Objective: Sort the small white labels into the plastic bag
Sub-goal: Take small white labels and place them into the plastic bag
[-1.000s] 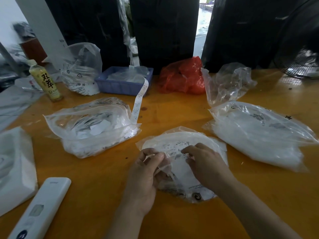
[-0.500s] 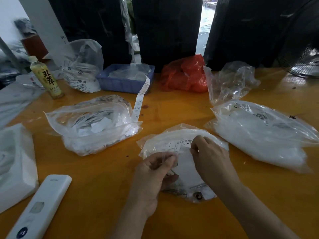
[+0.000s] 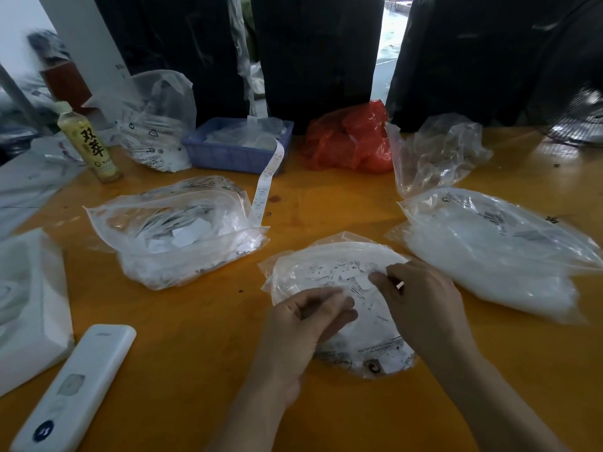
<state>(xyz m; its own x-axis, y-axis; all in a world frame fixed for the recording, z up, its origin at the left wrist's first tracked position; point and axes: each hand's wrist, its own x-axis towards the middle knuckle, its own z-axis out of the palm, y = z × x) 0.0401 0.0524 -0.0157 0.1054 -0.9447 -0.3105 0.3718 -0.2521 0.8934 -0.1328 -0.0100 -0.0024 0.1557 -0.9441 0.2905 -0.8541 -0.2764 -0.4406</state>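
Resting on the orange table [image 3: 202, 321], the plastic bag [image 3: 329, 259] holds small white labels [image 3: 346, 272]. Left hand [image 3: 303, 324] curled, pinch contents blurred. Right hand [image 3: 421, 298] grips the bag's edge; fingertips hidden.

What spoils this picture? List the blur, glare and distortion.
Head view: wide-angle bending curves the orange table edges; dim light, background nearly black; left hand fingers motion-blurred over the plastic bag; glare on the clear bags hides most small white labels; left edge smeared.
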